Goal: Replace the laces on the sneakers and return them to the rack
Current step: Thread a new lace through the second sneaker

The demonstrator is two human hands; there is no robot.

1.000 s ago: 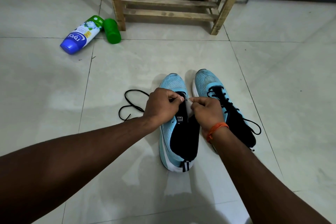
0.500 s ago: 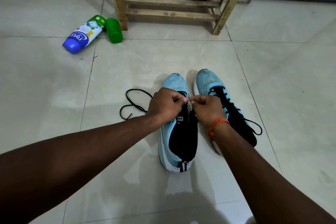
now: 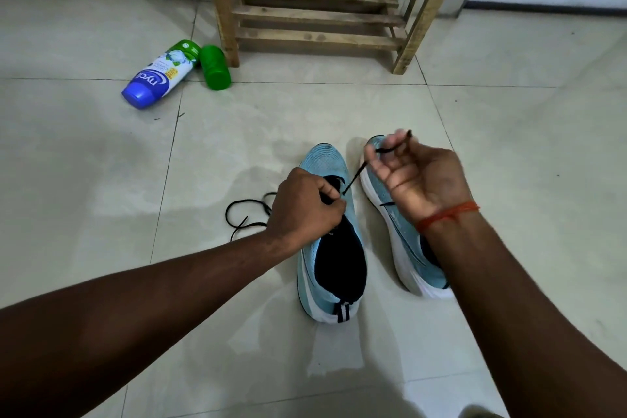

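Two blue sneakers sat side by side on a tiled floor point(image 3: 135, 163), toes toward a wooden rack point(image 3: 315, 13) well beyond. The left hand point(image 3: 303, 210) gripped one sneaker point(image 3: 325, 159) at its front eyelets, fingers curled tight. The right hand point(image 3: 414, 180), raised over the second sneaker point(image 3: 403, 248), pinched a black lace point(image 3: 353, 178) near its tip. The lace ran taut, down and leftward from that grip to an eyelet just beside the left fingers. Its slack lay looped on the floor left of the sneaker. Any further pull would likely go up and rightward.

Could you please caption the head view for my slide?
Left hand grips sneaker; right hand holds its black lace taut above.
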